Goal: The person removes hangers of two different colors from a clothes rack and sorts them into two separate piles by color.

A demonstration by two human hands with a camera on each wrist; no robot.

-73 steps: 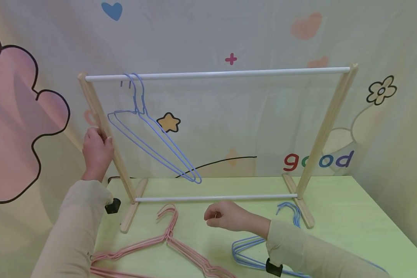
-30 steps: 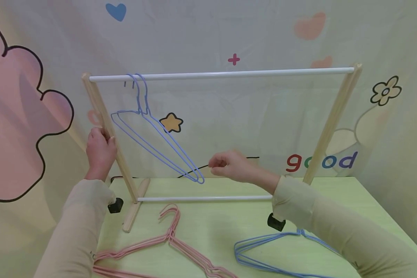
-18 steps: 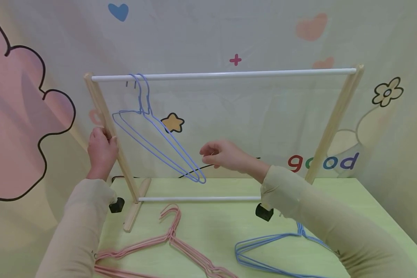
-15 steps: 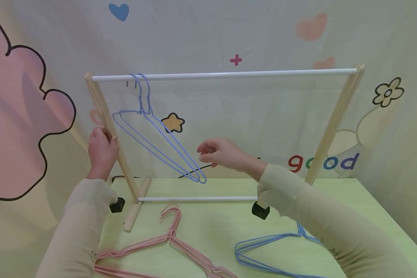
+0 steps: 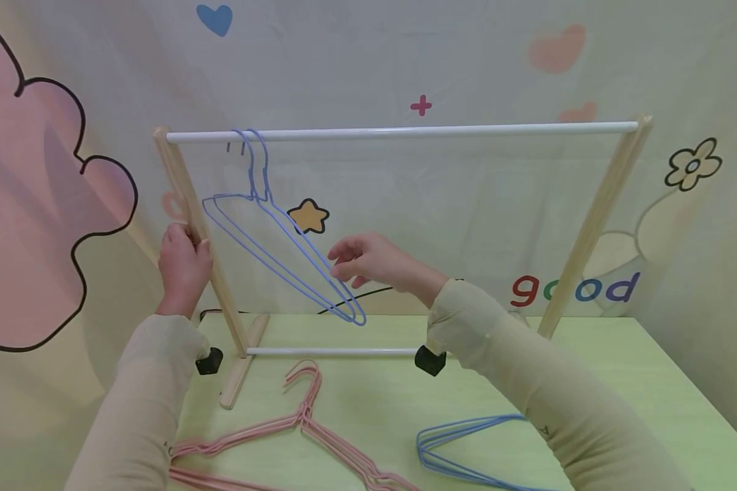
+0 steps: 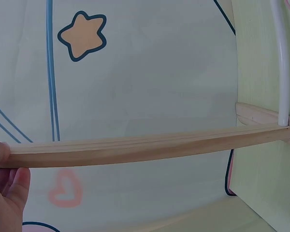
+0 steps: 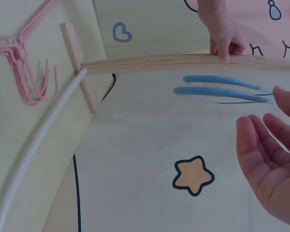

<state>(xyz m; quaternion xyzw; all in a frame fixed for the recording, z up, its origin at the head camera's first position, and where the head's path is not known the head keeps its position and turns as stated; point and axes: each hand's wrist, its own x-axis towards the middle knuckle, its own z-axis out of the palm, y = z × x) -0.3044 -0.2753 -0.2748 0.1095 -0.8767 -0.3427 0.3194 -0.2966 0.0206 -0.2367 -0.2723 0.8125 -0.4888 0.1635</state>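
Note:
Two blue wire hangers (image 5: 310,259) hang by their hooks from the white top rod (image 5: 442,131) of a small garment rack, near its left end. My left hand (image 5: 185,266) grips the rack's left wooden post (image 5: 221,300); in the left wrist view fingers and thumb (image 6: 19,186) wrap round that post (image 6: 135,150). Close to the sloping lower arms of the hanging hangers is my right hand (image 5: 374,262), its fingers loosely bent and holding nothing. From the right wrist, thumb and fingers of the right hand (image 7: 268,159) stand apart beside the hangers' ends (image 7: 208,91).
A stack of pink hangers (image 5: 304,416) lies on the pale green table (image 5: 368,395) in front of the rack. Blue hangers (image 5: 448,436) lie to the right, partly hidden under my right sleeve. The rack's right post (image 5: 596,225) and lower rod (image 5: 338,352) frame the space.
My right hand has risen from low over the table and moved left to the hanging hangers. The left hand keeps its grip on the post. The whole view has shifted slightly.

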